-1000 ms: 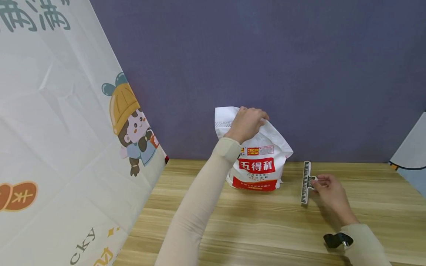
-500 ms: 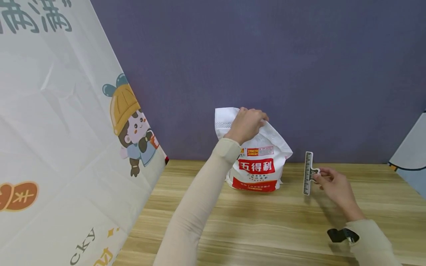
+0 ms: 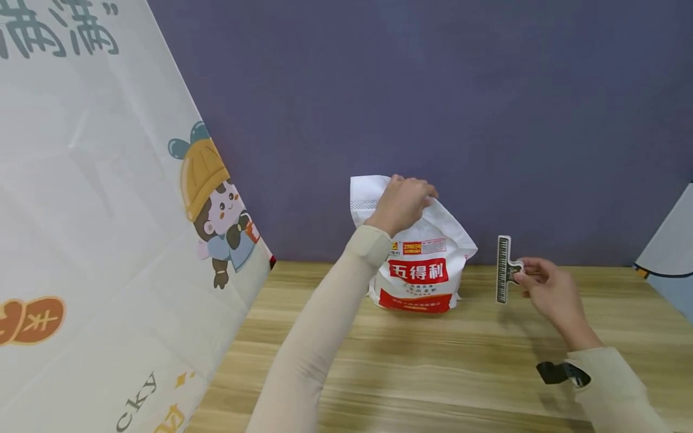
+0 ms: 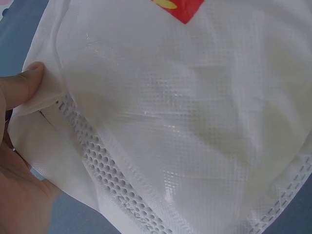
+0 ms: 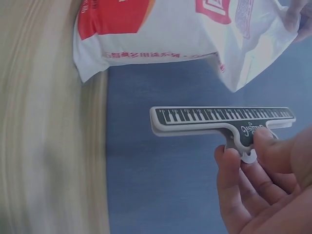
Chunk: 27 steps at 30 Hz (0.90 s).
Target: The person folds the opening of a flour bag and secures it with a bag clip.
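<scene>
A white flour bag (image 3: 419, 240) with red printed panels stands on the wooden table against the dark backdrop. My left hand (image 3: 403, 201) grips its folded top edge; in the left wrist view the thumb (image 4: 31, 83) presses on the white woven material while the fingers are behind it. To the right of the bag, my right hand (image 3: 552, 294) pinches a wide clip (image 3: 503, 270) by its handle, holding it above the table with the long bar upright. A piano-key pattern shows along the clip's bar (image 5: 219, 115) in the right wrist view, and its jaws look closed.
The wooden tabletop (image 3: 433, 373) runs back to a dark blue-grey backdrop (image 3: 433, 108). A white printed sheet (image 3: 108, 210) with cartoon figures hangs along the left. A pale panel with a black cord (image 3: 666, 275) stands at the far right.
My right hand has lifted the clip and moved slightly right and away from me. The left hand and the flour bag have stayed in place.
</scene>
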Tool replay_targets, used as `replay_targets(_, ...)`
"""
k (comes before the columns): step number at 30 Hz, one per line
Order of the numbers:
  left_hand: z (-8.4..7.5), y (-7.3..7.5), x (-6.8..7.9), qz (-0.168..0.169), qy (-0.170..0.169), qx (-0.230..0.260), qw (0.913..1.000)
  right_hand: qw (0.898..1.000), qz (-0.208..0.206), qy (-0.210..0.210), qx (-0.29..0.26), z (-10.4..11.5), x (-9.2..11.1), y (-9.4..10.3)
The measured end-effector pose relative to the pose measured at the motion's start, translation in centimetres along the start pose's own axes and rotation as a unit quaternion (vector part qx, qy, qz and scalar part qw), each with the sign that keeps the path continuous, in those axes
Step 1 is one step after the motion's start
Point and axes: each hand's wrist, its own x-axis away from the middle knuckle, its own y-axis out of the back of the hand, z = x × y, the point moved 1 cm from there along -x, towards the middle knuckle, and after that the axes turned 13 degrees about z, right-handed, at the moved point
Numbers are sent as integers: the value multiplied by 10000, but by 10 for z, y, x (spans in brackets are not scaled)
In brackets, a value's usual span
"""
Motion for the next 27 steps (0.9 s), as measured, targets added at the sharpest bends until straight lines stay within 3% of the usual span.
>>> replay_targets(6, -4, 1, -3, 88, -22, -25, 10000, 9989, -233, 128, 382, 13, 0, 5)
replay_targets(15, -1, 2, 0, 92, 1, -128, 9999, 9884, -674, 814, 1094, 33, -8, 8)
replay_targets(27, -2, 2, 1, 53, -5, -196, 9998, 9819, -825, 1297, 1108, 55, -21, 10)
